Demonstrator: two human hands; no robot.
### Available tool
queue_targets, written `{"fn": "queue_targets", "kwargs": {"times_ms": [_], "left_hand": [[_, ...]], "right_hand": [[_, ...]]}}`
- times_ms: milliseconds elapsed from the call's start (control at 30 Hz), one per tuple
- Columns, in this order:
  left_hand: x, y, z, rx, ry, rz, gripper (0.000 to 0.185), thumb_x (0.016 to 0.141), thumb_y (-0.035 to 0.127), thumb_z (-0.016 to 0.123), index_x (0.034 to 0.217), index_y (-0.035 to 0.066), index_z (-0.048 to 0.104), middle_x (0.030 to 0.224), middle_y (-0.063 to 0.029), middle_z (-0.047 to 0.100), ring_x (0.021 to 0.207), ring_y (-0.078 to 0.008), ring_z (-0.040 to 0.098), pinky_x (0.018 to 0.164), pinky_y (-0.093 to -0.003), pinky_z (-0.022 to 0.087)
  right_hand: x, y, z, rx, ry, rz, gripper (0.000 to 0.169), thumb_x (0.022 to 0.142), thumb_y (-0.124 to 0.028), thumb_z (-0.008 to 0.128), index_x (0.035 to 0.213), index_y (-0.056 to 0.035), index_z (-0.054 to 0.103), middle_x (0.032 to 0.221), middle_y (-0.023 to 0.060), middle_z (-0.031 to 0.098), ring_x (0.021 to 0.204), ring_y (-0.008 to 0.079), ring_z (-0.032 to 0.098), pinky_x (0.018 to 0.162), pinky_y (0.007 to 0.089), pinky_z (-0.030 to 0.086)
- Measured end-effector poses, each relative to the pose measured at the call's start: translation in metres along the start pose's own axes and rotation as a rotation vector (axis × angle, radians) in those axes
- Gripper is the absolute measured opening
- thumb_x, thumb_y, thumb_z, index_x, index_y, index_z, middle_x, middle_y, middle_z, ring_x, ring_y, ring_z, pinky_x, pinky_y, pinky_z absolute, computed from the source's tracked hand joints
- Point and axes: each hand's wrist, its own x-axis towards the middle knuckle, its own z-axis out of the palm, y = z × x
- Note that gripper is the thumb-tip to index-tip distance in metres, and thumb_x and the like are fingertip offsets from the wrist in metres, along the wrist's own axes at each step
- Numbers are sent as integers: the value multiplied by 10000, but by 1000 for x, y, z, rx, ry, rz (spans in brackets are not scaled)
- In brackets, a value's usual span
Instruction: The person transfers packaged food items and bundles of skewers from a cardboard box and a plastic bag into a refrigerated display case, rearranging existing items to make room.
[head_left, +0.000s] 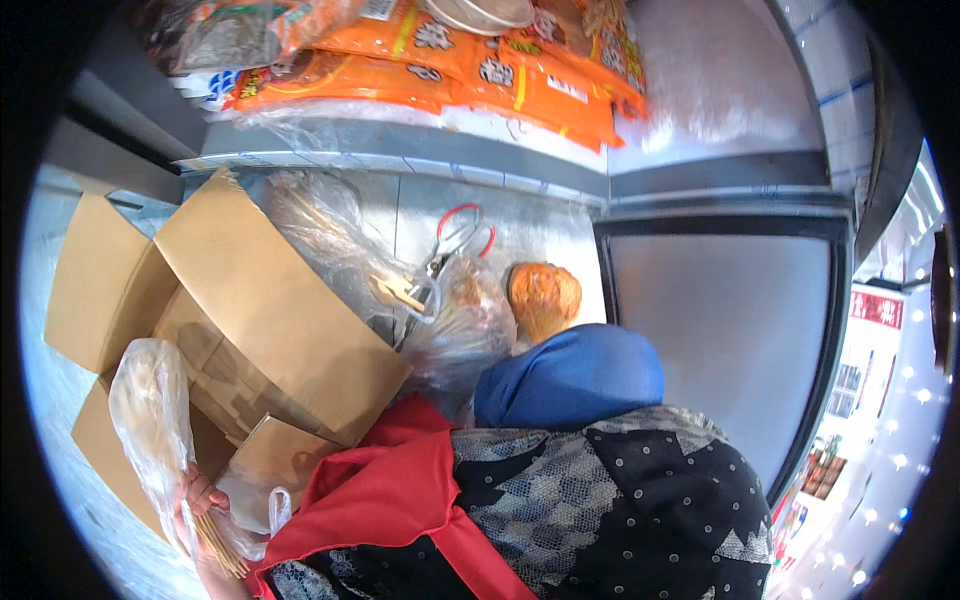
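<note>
At the lower left, my left hand (201, 491) grips a bundle of thin wooden skewers (214, 536) wrapped in a clear plastic bag (150, 397). The hand is beside an open cardboard box (277, 315), its flaps spread and brown cardboard visible inside. A second clear bag (281, 510) hangs near that hand, by the red apron (390, 502). Right of the box, a plastic bag with wooden sticks (322, 225) and another filled clear bag (469, 322) lie on the floor. My right hand is out of view.
Red-handled scissors (450, 244) lie behind the filled bag. An orange-brown wrapped bundle (545, 296) sits by my blue-clad knee (574, 375). Orange packets (420, 75) with writing and a white bowl (484, 13) rest on a shelf ahead. A dark-framed panel (720, 322) stands at right.
</note>
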Motion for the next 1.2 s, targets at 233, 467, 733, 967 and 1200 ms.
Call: {"fn": "queue_targets", "kwargs": {"times_ms": [233, 467, 733, 967, 1200], "left_hand": [[-22, -21, 16, -21, 240, 185, 101, 855, 129, 412, 910, 47, 431, 580, 20, 367, 485, -86, 394, 662, -314, 451], [-10, -9, 9, -40, 132, 97, 137, 859, 139, 414, 945, 33, 430, 599, 14, 382, 506, -93, 412, 690, -333, 455], [-17, -7, 11, -65, 107, 50, 169, 860, 129, 416, 981, 12, 422, 619, 1, 389, 528, -98, 418, 715, -335, 453], [-13, -9, 14, -78, 13, -9, 198, 860, 120, 418, 1013, -6, 415, 637, -9, 395, 547, -103, 423, 736, -337, 452], [-18, -8, 9, -47, 89, 33, 188, 863, 134, 423, 997, 3, 429, 617, 1, 408, 514, -96, 427, 697, -330, 471]], "right_hand": [[-28, -22, -59, 332, -234, -186, 228, 712, -111, 621, 883, 32, 576, 717, 103, 595, 632, 175, 584, 608, 299, 483], [-96, -44, -147, 890, -716, -203, 233, 709, -97, 625, 895, 35, 574, 723, 96, 594, 638, 164, 582, 612, 290, 481], [-154, -30, -221, 713, -551, -410, 221, 715, -65, 604, 916, 23, 576, 727, 65, 589, 636, 122, 562, 589, 254, 466], [-200, -44, -307, 716, -244, -685, 174, 732, -8, 513, 898, 7, 560, 634, 21, 544, 494, 62, 463, 449, 186, 362], [-189, -109, -312, 990, 229, -892, 88, 812, -61, 518, 861, -3, 562, 617, -7, 520, 479, 42, 429, 433, 174, 333]]}}
